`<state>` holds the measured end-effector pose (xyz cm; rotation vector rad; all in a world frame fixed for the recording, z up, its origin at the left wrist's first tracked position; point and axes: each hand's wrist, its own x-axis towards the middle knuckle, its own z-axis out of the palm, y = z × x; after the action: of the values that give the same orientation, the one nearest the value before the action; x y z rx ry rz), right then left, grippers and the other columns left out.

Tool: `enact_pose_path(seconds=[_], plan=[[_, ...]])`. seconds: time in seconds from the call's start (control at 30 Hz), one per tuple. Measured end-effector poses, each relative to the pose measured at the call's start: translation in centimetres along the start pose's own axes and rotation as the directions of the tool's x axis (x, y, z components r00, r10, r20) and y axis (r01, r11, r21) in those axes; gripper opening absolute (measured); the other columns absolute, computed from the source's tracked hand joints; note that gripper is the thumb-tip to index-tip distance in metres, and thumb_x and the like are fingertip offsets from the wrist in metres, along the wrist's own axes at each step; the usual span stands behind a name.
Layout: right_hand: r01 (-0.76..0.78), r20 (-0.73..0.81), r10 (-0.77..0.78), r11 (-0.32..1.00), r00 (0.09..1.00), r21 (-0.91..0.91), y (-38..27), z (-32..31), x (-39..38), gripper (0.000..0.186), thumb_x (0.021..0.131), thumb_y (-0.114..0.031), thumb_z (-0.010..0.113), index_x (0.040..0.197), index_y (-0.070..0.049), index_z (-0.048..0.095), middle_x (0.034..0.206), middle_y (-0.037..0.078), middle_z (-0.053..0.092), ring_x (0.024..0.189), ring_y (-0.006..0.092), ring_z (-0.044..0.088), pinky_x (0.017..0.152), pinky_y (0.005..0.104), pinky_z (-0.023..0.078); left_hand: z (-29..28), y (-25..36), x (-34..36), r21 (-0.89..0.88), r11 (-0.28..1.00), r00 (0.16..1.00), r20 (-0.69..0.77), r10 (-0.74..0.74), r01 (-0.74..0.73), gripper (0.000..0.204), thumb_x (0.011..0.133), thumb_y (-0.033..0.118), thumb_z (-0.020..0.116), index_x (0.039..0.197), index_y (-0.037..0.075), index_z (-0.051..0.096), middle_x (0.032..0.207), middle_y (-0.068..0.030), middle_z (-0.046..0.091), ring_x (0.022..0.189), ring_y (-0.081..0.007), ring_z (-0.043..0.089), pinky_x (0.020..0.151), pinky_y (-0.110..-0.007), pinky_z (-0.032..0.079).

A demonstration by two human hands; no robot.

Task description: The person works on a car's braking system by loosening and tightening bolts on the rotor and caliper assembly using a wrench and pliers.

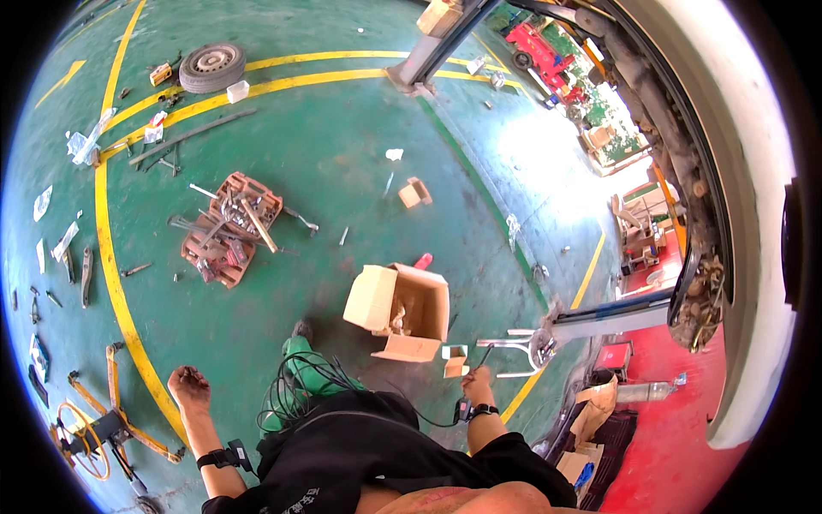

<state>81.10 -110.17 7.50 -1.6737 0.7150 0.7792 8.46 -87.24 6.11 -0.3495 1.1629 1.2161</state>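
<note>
On the left, my left hand [190, 388] is raised over the green floor with its fingers curled in; nothing shows in its grip. My right hand [477, 384] is closed around a thin dark rod-like tool [487, 355], whose exact kind I cannot make out. Just beyond that hand is a small open box [455, 361]. A larger open cardboard box [425, 313] sits ahead of me, with some small items inside. Both wrists wear dark bands with small devices, and a black cable runs to the right one. Loops of cable [304, 390] hang at my waist.
An open tool case [224, 270] heaped with hand tools lies ahead left. Farther off are a wheel [211, 67] and a long bar [195, 135]. A yellow lift frame [107, 420] stands at lower left. A raised vehicle [753, 214] and lift post [428, 56] rise on the right.
</note>
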Motion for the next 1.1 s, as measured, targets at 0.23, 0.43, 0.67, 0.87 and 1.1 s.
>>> enact_pose_path(seconds=[0.23, 0.43, 0.67, 0.87, 1.1], plan=[[-0.021, 0.064, 0.026, 0.996, 0.998, -0.086, -1.1, 8.9, -1.2, 0.038, 0.093, -0.042, 0.046, 0.063, -0.020, 0.040, 0.050, -0.006, 0.034, 0.038, 0.0105, 0.030, 0.039, 0.0268, 0.023, 11.1, 1.4, 4.8, 0.043, 0.999, 0.999, 0.050, -0.018, 0.016, 0.013, 0.087, 0.023, 0.058, 0.076, 0.016, 0.057, 0.073, 0.0008, 0.060, 0.063, -0.0144, 0.056, 0.052, -0.027, 0.044], [-0.006, -0.001, 0.006, 0.986, 1.000, -0.165, -2.2, 14.9, -5.8, 0.047, 0.100, -0.050, 0.044, 0.065, -0.020, 0.042, 0.049, -0.006, 0.032, 0.036, 0.0090, 0.027, 0.036, 0.0219, 0.019, 17.1, 3.2, 8.9, 0.126, 0.992, 0.996, 0.089, -0.013, 0.002, 0.013, 0.085, 0.024, 0.060, 0.075, 0.016, 0.056, 0.073, 0.0013, 0.060, 0.063, -0.0139, 0.055, 0.051, -0.026, 0.042], [-0.010, -0.085, 0.001, 0.995, 0.996, -0.096, 1.8, 15.6, -8.9, 0.038, 0.094, -0.041, 0.056, 0.067, -0.020, 0.042, 0.049, -0.005, 0.031, 0.036, 0.0096, 0.027, 0.034, 0.0238, 0.021, 20.8, 6.9, 17.2, 0.184, 0.969, 0.986, -0.038, -0.160, 0.165, 0.012, 0.083, 0.023, 0.059, 0.075, 0.015, 0.055, 0.070, 0.0020, 0.057, 0.061, -0.0140, 0.053, 0.051, -0.027, 0.041], [-0.090, -0.215, 0.105, 0.993, 0.971, 0.079, 9.3, 12.1, -13.6, 0.032, 0.094, -0.033, 0.055, 0.069, -0.019, 0.042, 0.053, -0.003, 0.034, 0.040, 0.0142, 0.031, 0.040, 0.0318, 0.026, 30.1, 10.6, 22.0, 0.385, 0.911, 0.984, 0.042, -0.176, 0.146, 0.012, 0.081, 0.025, 0.059, 0.074, 0.016, 0.056, 0.069, 0.0020, 0.058, 0.060, -0.0140, 0.053, 0.051, -0.027, 0.040], [-0.147, -0.377, 0.219, 0.967, 0.900, 0.210, 16.0, 11.2, -19.7, 0.032, 0.095, -0.029, 0.050, 0.069, -0.017, 0.037, 0.057, -0.002, 0.033, 0.044, 0.0142, 0.033, 0.044, 0.0309, 0.027, 36.4, 11.1, 25.6, 0.568, 0.805, 0.966, 0.064, -0.250, 0.171, 0.012, 0.078, 0.023, 0.060, 0.069, 0.017, 0.055, 0.066, 0.0011, 0.058, 0.057, -0.0157, 0.054, 0.049, -0.029, 0.038]])
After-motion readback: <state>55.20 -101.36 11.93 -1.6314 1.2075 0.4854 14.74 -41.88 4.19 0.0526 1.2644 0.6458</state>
